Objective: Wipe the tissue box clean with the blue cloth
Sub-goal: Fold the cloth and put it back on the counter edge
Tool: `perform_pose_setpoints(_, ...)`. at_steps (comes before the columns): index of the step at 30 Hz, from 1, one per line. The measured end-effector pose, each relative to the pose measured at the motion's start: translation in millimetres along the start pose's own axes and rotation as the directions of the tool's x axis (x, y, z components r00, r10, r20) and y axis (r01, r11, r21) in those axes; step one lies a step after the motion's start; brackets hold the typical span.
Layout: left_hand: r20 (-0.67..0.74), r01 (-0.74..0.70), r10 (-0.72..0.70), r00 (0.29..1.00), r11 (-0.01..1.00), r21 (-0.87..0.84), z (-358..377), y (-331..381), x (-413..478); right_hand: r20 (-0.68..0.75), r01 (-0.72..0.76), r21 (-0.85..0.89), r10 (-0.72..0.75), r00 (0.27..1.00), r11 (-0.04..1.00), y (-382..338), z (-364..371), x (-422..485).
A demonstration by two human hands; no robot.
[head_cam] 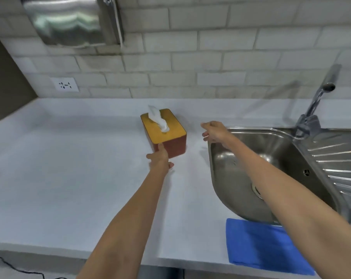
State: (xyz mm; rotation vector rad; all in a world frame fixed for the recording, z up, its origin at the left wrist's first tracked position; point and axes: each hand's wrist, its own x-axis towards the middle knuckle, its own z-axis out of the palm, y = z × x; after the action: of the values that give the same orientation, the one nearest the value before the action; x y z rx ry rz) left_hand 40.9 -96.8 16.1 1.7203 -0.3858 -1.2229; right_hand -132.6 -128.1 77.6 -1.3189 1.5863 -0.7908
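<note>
The tissue box (pixel 170 128) has a yellow wooden top and reddish-brown sides, with a white tissue (pixel 158 118) sticking out of its slot. It stands on the white counter near the middle. My left hand (pixel 159 158) touches the box's near left corner with fingers spread, not gripping it. To the right of the box, my right hand (pixel 214 131) hovers open over the sink's left rim and holds nothing. The blue cloth (pixel 261 246) lies flat at the counter's front edge, under my right forearm.
A steel sink (pixel 271 158) with a drainboard and a tap (pixel 311 113) fills the right side. A steel dispenser (pixel 69 19) hangs on the tiled wall. A wall socket (pixel 64 84) sits at the left. A black cable (pixel 15 268) lies below the counter's front edge.
</note>
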Motion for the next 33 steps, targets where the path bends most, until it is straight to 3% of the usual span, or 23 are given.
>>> perform_pose_setpoints(5, 0.058, -0.055, 0.058, 0.997, 0.997, -0.057, 0, 7, 47, -0.011, 0.003, 0.002, -0.003, 1.000, 1.000, -15, 17, 40)
perform_pose_setpoints(11, 0.285, -0.076, 0.078, 0.955, 0.997, -0.020, -7, 13, 80, -0.028, -0.036, -0.004, 0.036, 0.999, 0.999, -28, 37, 81)
perform_pose_setpoints(17, 0.580, -0.110, -0.073, 0.811, 0.955, 0.275, -39, 59, 125, -0.108, -0.074, 0.035, 0.077, 0.991, 0.997, -28, 41, 118)
perform_pose_setpoints(20, 0.648, -0.180, -0.129, 0.751, 0.903, 0.389, -40, 87, 150, -0.149, -0.109, 0.090, 0.122, 0.981, 0.990, -21, 35, 130)
perform_pose_setpoints(23, 0.622, -0.247, -0.059, 0.781, 0.886, 0.393, -26, 112, 170, -0.161, -0.136, 0.120, 0.155, 0.975, 0.983, -14, 27, 139)
perform_pose_setpoints(27, 0.426, -0.266, 0.136, 0.895, 0.927, 0.263, 8, 131, 183, -0.178, -0.148, 0.126, 0.170, 0.969, 0.981, -5, 24, 149)
perform_pose_setpoints(29, 0.407, -0.222, 0.133, 0.904, 0.958, 0.180, 25, 139, 189, -0.183, -0.159, 0.113, 0.177, 0.967, 0.981, -2, 23, 155)
perform_pose_setpoints(33, 0.390, -0.202, 0.123, 0.913, 0.965, 0.169, 47, 149, 199, -0.224, -0.135, 0.128, 0.161, 0.961, 0.983, -1, 26, 167)
